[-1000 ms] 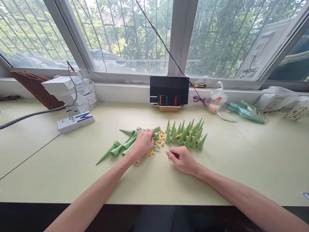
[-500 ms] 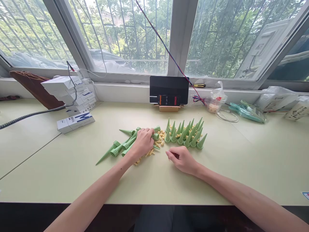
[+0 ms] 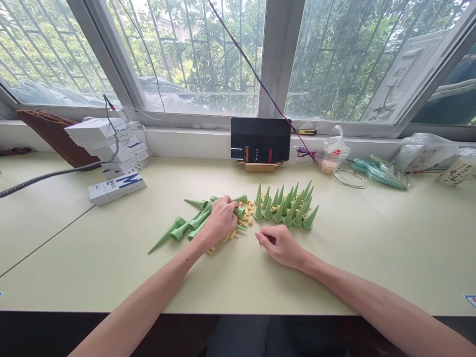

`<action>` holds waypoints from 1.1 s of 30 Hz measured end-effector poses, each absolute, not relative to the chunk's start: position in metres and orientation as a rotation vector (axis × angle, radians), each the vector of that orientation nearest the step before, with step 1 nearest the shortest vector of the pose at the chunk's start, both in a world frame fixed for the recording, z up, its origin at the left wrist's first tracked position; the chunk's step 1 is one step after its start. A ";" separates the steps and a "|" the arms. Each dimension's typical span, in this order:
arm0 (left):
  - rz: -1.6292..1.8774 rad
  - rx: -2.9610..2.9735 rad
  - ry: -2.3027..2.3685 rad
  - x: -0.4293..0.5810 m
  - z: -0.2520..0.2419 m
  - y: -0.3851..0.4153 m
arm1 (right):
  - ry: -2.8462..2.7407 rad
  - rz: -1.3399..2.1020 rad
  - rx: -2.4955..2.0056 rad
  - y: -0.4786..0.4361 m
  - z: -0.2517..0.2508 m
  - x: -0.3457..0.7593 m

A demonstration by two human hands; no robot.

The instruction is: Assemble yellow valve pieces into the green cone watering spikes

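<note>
My left hand lies over a loose pile of green plastic cones on their sides, fingers curled round one green cone at the pile's right end. Small yellow pieces are scattered under and beside it. Just to the right, several green cones stand upright in a cluster. My right hand rests on the pale green table in front of that cluster, fingers pinched together; what they hold, if anything, is too small to see.
A dark tablet with a phone propped in front stands at the back by the window. White boxes are stacked at back left, one box lying flat. Plastic bags and teal clips sit at back right.
My left hand's fingers have closed a little tighter on the cone at the pile's right end. My right hand has stayed put.
</note>
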State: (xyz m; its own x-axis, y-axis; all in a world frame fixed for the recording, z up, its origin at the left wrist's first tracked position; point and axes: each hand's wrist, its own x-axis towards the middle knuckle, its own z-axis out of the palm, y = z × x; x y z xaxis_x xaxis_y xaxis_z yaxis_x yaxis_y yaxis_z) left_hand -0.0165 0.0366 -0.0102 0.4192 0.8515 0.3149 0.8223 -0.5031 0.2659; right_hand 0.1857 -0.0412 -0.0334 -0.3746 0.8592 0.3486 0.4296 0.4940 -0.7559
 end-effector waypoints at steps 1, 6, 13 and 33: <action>0.657 2.586 1.521 -0.017 -0.010 0.036 | -1.990 0.734 -1.058 -0.041 -0.033 0.186; 0.801 2.595 1.455 -0.018 -0.011 0.037 | -1.982 0.742 -1.056 -0.041 -0.032 0.186; 1.209 2.666 1.163 -0.016 -0.008 0.037 | -1.857 0.781 -1.096 -0.042 -0.030 0.186; 1.257 2.756 0.631 -0.002 -0.005 0.017 | -1.783 0.996 -1.040 -0.045 -0.022 0.185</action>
